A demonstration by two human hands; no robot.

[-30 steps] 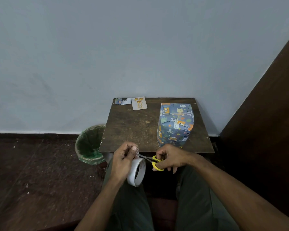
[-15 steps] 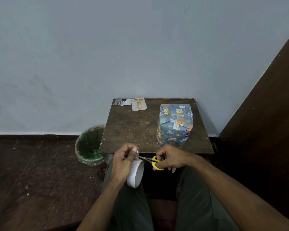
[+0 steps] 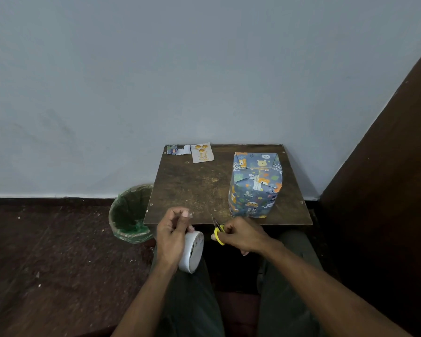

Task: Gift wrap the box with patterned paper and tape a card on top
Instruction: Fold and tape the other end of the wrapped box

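A bin (image 3: 129,215) with a green liner is standing left of the table (image 3: 195,186); its contents are too dark to tell. The left hand (image 3: 171,235) is gripping the tape roll (image 3: 192,251) over the lap, fingertips pinching a tape piece. The right hand (image 3: 241,235) is curling around the scissors (image 3: 218,231). The wrapped box (image 3: 255,186) is sitting on the table's right side, the card (image 3: 202,152) at its far edge beside a paper scrap (image 3: 178,149). Since a second ago, the hands have drawn apart, the blades leaving the tape.
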